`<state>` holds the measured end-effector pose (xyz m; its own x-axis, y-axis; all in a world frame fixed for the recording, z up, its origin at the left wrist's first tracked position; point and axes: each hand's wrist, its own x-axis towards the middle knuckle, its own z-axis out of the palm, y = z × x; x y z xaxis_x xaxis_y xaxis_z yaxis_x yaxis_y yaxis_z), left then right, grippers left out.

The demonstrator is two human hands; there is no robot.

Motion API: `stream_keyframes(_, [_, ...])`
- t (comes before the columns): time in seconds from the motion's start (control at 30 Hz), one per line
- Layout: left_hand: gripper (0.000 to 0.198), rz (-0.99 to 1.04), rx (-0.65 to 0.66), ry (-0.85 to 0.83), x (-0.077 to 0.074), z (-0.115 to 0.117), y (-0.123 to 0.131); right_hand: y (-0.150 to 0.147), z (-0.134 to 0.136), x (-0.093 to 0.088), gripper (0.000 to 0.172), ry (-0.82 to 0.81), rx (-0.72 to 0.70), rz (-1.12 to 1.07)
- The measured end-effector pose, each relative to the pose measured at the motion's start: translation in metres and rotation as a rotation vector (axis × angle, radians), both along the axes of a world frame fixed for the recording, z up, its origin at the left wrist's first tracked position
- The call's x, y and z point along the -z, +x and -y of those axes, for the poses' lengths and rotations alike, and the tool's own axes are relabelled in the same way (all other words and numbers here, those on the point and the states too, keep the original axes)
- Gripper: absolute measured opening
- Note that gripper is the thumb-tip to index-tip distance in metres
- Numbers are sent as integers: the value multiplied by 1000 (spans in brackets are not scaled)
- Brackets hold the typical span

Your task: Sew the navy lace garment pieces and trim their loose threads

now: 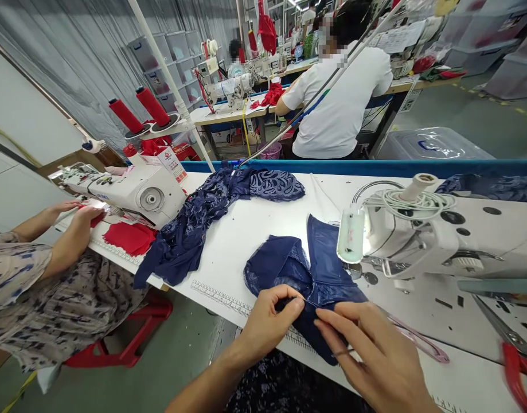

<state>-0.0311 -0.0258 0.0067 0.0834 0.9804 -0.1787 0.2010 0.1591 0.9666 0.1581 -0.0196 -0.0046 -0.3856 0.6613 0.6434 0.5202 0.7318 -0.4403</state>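
Note:
A navy garment with lace and smooth panels (284, 261) lies at the table's front edge, partly hanging over it. My left hand (274, 321) pinches its edge between thumb and index finger. Close by on the right, my right hand (366, 344) has thumb and fingertips pressed together on the same navy edge. A short gap with a thin strand or edge separates the fingertips. Behind my right hand stands a white sewing machine (418, 229), its needle area beside the garment's right panel.
Navy lace pieces (203, 212) are heaped left of centre. Red-handled scissors (515, 367) and pink tweezers (426, 344) lie at right. A person sews red fabric (129, 238) at another machine (147, 195) on the left. Another person (340, 103) sits ahead.

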Motion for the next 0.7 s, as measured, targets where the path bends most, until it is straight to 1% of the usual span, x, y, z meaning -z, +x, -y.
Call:
stream_keyframes(0.07, [25, -27, 16, 22, -3, 0, 2, -3, 0, 1, 29, 41, 24, 42])
stream_keyframes(0.17, [21, -81, 36, 88, -5, 1, 5, -6, -5, 2, 28, 31, 25, 50])
stream_keyframes(0.33, [5, -226, 37, 196, -1, 6, 7, -5, -10, 2, 17, -81, -34, 13])
stream_keyframes(0.43, [6, -295, 12, 251, 1, 8, 10, -4, -10, 1, 12, -164, -61, -12])
stream_keyframes(0.57, [8, -400, -38, 331, -1, 7, 15, -2, -8, -6, 9, -210, -70, 18])
stream_keyframes(0.7, [7, -467, -62, 379, -3, 6, 19, -1, -6, -12, 11, -247, -78, 70])
